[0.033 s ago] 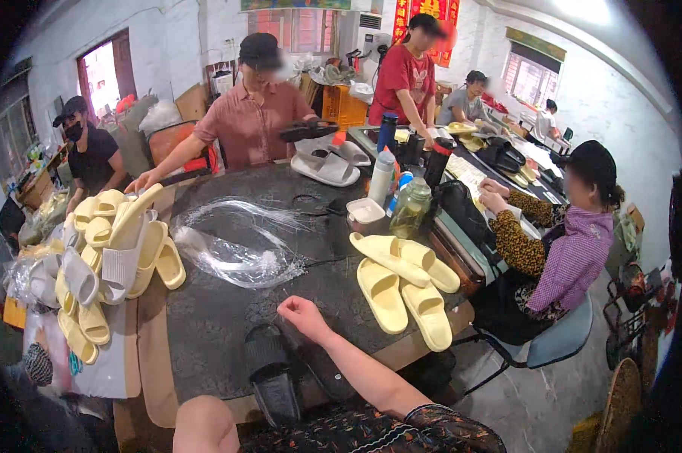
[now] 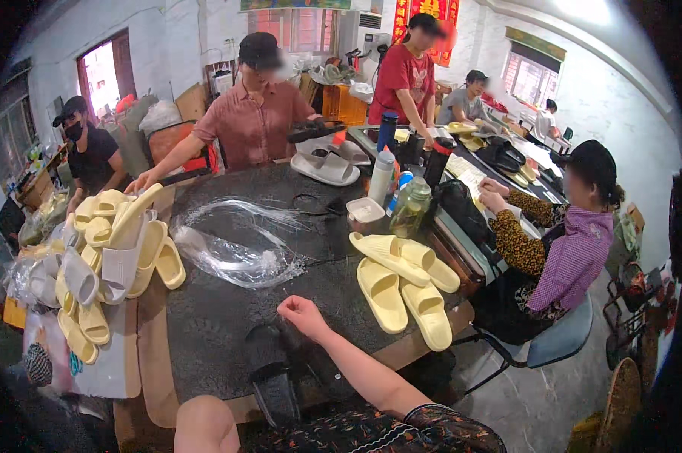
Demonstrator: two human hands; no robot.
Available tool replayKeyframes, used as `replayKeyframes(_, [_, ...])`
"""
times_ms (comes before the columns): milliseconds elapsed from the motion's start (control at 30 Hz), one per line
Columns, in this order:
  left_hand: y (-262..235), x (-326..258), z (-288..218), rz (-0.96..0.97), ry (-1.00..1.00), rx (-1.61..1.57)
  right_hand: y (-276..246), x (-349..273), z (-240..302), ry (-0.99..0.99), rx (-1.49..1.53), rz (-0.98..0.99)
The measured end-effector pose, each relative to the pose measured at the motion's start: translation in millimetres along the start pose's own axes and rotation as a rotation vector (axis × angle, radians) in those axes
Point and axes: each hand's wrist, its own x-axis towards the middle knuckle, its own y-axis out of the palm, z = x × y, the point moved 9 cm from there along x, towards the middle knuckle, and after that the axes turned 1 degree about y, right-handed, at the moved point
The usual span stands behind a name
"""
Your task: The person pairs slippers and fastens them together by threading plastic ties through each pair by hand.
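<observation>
My right hand hovers over the dark table with thumb and fingers pinched together; whatever they may hold is too small to make out. Just left of and below it lies a black slide slipper, its strap blending into the dark tabletop. Under my right forearm, another dark shape is hard to tell apart. My left hand is out of view; a rounded bit of bare skin shows at the lower edge. Beyond my right hand rests a bundle of clear, thin plastic strands, partly in a clear bag.
Yellow slippers lie to the right, near a glass jar and bottles. On the left is a pile of yellow and grey slippers. Grey slippers sit at the far edge. Several co-workers surround the tables; one across holds a black slipper.
The black slipper in the hand of the person across has shifted slightly to the right. My right hand stays in place.
</observation>
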Motion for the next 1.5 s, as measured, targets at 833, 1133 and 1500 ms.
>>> replayKeyframes(833, [20, 2, -7, 0.149, 0.084, -0.168, -2, 4, -11, -0.053, 0.032, -0.024])
replayKeyframes(1133, [14, 0, 0, 0.111, 0.012, -0.147, -4, 3, -8, -0.028, -0.039, -0.036])
replayKeyframes(1500, [-1, 2, -1, -0.012, 0.149, 0.071, -5, 3, -13, -0.022, 0.047, -0.043])
